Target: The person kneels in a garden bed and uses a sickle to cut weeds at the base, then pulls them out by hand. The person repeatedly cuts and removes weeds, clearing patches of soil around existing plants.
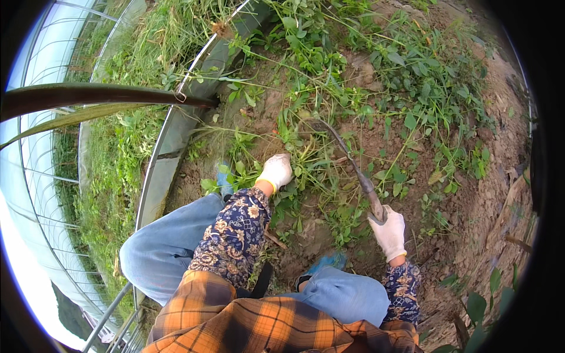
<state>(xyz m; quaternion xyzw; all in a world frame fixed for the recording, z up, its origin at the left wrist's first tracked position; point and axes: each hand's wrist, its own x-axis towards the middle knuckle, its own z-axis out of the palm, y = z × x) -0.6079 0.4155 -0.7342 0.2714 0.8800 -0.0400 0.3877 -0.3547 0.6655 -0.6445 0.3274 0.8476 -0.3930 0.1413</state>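
Observation:
My left hand (276, 171), in a white work glove, is closed low among green weeds (306, 156); its fingertips are mostly hidden, with stems at its right side. My right hand (389, 233), gloved in white too, grips the wooden handle of a hand hoe (357, 169). Its dark curved metal neck runs up and leftward from the handle. The head of the hoe lies among the weeds beyond my left hand, partly covered by leaves.
A pale upright sheet edging (154, 167) curves along the left of the bed. A dark pole (106, 96) crosses in at upper left. Bare soil (500, 129) borders the weeds on the right. My knees, in blue jeans (170, 235), are bent below my hands.

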